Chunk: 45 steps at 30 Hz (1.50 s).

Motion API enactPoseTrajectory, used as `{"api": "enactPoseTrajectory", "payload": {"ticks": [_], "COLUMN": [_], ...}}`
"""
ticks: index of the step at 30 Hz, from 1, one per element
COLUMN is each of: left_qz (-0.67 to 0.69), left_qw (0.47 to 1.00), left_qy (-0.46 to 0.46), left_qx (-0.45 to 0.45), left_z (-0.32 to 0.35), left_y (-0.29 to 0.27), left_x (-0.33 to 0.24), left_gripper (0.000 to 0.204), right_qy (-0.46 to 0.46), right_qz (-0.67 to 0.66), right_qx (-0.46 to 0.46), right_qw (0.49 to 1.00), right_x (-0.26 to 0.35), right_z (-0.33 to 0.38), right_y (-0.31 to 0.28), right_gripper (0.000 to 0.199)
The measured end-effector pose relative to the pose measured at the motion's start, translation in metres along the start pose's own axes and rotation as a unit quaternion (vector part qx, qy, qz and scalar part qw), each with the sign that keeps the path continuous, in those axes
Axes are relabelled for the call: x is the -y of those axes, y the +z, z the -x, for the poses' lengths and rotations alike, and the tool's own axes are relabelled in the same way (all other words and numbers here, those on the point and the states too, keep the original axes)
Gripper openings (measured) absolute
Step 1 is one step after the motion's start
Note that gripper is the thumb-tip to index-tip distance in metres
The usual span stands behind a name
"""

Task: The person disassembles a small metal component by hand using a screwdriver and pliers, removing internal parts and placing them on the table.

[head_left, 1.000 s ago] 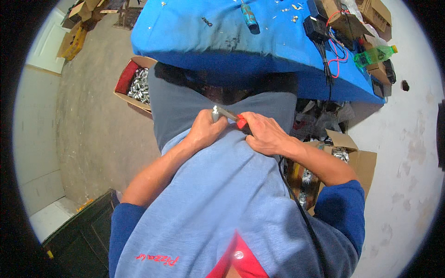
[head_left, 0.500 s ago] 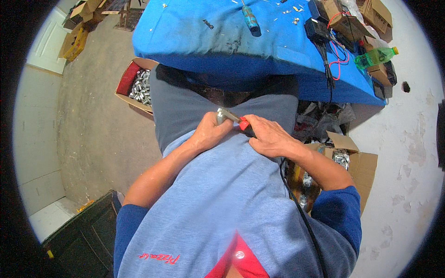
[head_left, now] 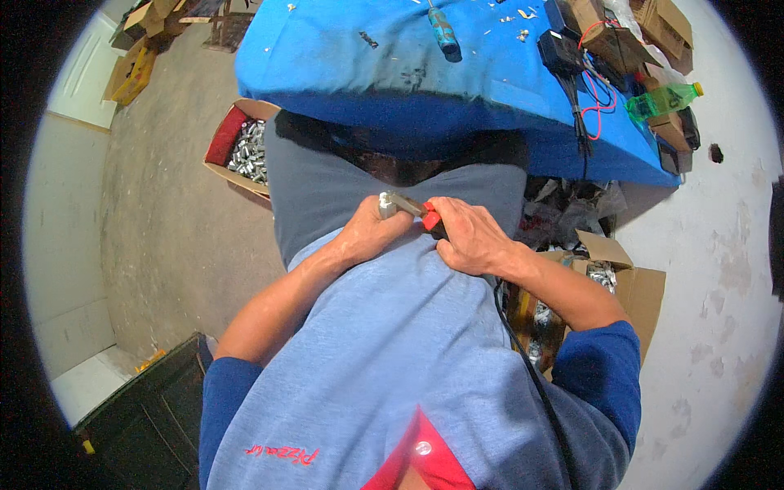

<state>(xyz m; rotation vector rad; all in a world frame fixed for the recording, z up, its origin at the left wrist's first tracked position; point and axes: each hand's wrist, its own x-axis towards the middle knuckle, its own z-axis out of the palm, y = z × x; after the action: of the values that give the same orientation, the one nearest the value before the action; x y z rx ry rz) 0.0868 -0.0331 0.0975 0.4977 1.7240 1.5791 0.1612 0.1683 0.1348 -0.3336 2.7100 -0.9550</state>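
Observation:
Over my lap, my left hand (head_left: 376, 231) is closed round a small silver-grey metal piece (head_left: 387, 204), its thumb lying along it. My right hand (head_left: 471, 235) grips a tool with a red-and-black handle (head_left: 431, 217). The tool's flat metal end (head_left: 408, 204) reaches left and meets the metal piece, or lies right against it. My fingers hide most of the handle and the lower part of the piece, so the exact kind of tool does not show.
Ahead stands a blue-covered table (head_left: 343, 69) bearing a screwdriver (head_left: 443, 34), a black adapter with cables (head_left: 562, 55) and a green bottle (head_left: 663, 101). A box of silver metal parts (head_left: 249, 153) sits left of my legs; an open carton (head_left: 639, 302) is at my right.
Both hands keep their grip and stay almost in place. The metal piece and the tool have shifted only very slightly.

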Motion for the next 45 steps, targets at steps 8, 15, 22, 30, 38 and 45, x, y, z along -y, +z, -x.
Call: {"api": "enactPoseTrajectory", "payload": {"ticks": [8,15,22,30,38,45], "left_qz": [0.036,0.04,0.007,-0.004,-0.141,-0.161], "left_qw": [0.999,0.999,1.0,0.993,0.983,0.979], "left_qy": [0.036,0.009,-0.006,0.063,-0.007,-0.009], "left_qx": [-0.01,-0.002,-0.023,-0.097,-0.119,-0.127], "left_z": [-0.002,0.003,-0.002,-0.008,-0.005,-0.007], "left_y": [0.004,0.005,0.001,0.009,0.005,0.006], "left_x": [0.002,-0.011,-0.005,0.01,0.001,0.003], "left_gripper": [0.014,0.021,0.026,0.024,0.026,0.026], "right_qy": [-0.029,0.044,0.049,0.071,0.078,0.08], "right_qz": [0.048,-0.124,-0.022,0.082,0.086,0.096], "right_qx": [-0.021,0.087,0.016,-0.039,-0.034,-0.02], "right_qw": [0.998,0.988,0.998,0.993,0.993,0.992], "right_x": [-0.005,-0.009,0.001,0.031,0.032,0.034], "right_z": [-0.006,0.001,0.009,0.01,0.009,0.008], "right_y": [-0.004,-0.016,-0.015,-0.013,-0.011,-0.011], "right_gripper": [0.046,0.054,0.05,0.038,0.038,0.036]}}
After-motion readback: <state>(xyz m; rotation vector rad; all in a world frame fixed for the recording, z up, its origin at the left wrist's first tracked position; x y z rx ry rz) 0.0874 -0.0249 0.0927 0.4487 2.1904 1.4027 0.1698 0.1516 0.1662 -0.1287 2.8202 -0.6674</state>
